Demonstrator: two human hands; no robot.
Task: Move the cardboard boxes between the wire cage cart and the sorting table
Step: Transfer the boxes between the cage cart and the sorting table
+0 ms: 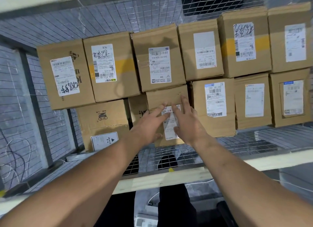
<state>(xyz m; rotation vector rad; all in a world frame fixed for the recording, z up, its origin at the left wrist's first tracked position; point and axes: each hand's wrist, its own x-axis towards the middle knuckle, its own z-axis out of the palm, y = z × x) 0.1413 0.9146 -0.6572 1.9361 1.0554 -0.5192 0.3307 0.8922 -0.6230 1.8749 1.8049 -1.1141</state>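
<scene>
I look down into the wire cage cart (169,157), which holds several cardboard boxes with white shipping labels. Both my arms reach over its near rail. My left hand (149,125) and my right hand (188,121) lie side by side with straight fingers on top of a small labelled box (166,95) in the front row. The hands cover most of its label. Neither hand curls round an edge.
A back row of boxes (157,64) runs left to right, with more boxes (215,101) right of my hands. A lower box marked HEAVY (103,118) sits at the left. Wire mesh walls (55,25) close the far and left sides. Bare mesh floor lies below the boxes.
</scene>
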